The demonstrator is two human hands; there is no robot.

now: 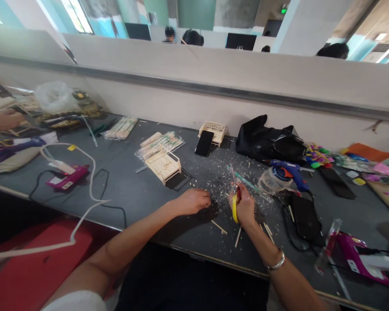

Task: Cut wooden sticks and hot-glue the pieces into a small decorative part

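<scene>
My right hand [245, 206] is wrapped round yellow-handled scissors [235, 209], whose blades point away from me over small pale scraps scattered on the dark table. To its left, my left hand [196, 201] has its fingers pressed together low over the tabletop; what they hold, if anything, is too small to name. Beyond my left hand stands a small wooden-stick bed frame [164, 166]. A second little stick model [218, 129] is by the wall, with a black phone [204, 143] leaning against it. Loose sticks [219, 227] lie near both hands.
A black bag [269, 140], a clear round container [274, 179] and a blue glue gun [298, 176] are at right. Magenta power strips [68, 178] sit at both sides, with cables. Stick packs [120, 128] lie behind. Another person's hand [3, 121] shows at far left.
</scene>
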